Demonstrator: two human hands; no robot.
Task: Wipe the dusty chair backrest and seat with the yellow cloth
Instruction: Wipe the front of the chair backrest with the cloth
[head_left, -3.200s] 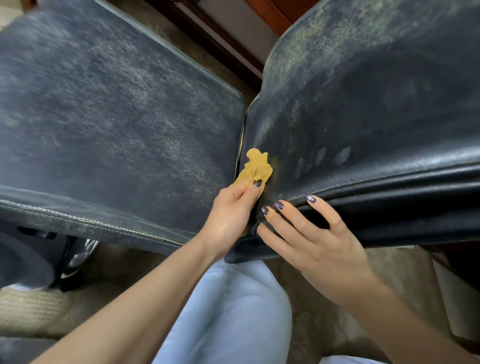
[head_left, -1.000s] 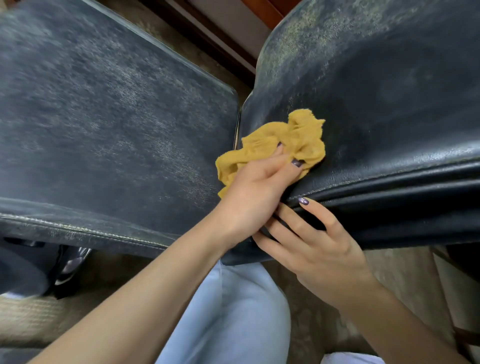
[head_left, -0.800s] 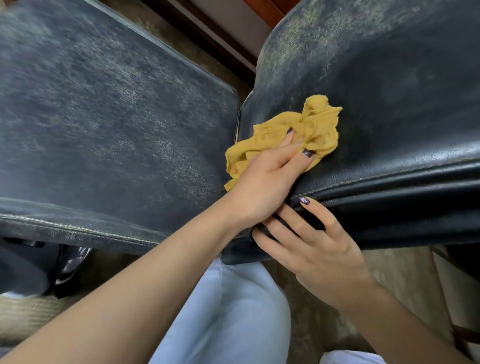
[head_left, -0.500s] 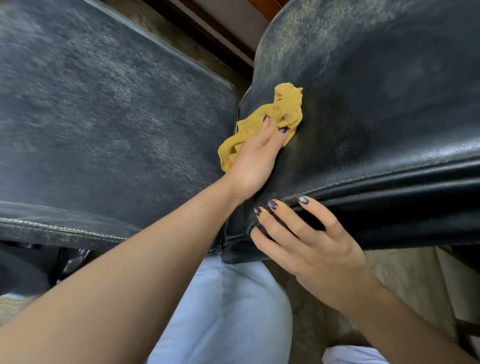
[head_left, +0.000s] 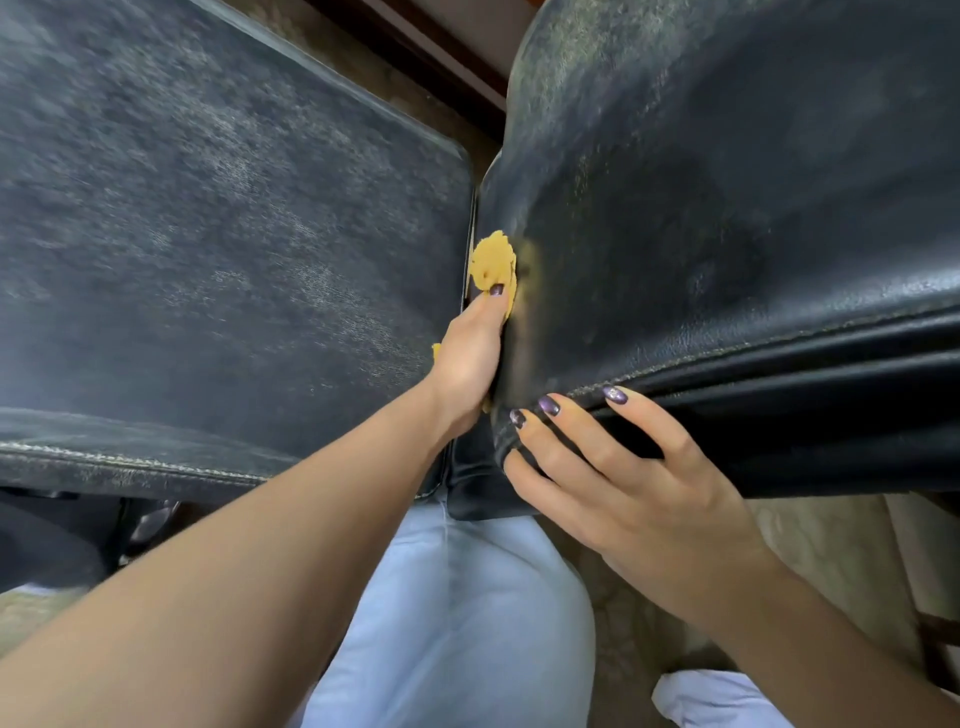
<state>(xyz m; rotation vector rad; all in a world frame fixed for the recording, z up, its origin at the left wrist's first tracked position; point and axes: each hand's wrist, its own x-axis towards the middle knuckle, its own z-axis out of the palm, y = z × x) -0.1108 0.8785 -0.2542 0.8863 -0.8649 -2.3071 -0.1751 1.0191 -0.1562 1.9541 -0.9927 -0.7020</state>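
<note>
Across the left half lies a big dark padded panel (head_left: 208, 234), grey with dust all over, stitched seam along its near edge. Right half: a second dark leather panel (head_left: 727, 182), dusty along its far top and left rim, darker and cleaner through the middle, with a piped seam at the near edge. Probably seat and backrest of the chair, but the wide lens makes it hard to tell which is which. A narrow gap runs between the two. Near centre, a leg in light blue trousers (head_left: 457, 623); beige carpet (head_left: 831, 545) under the right panel.

Right hand (head_left: 623, 493) rests on the near left corner of the right panel, fingers straight and spread over the seam, holding nothing. Left hand (head_left: 470, 358) reaches far into the gap, its side against the right panel's left rim, thumb pressed on the yellow cloth (head_left: 491, 260); the other fingers are hidden, seemingly wrapped round it. Cloth is bunched small, pressed to that left rim, with bits poking out either side of the hand.
</note>
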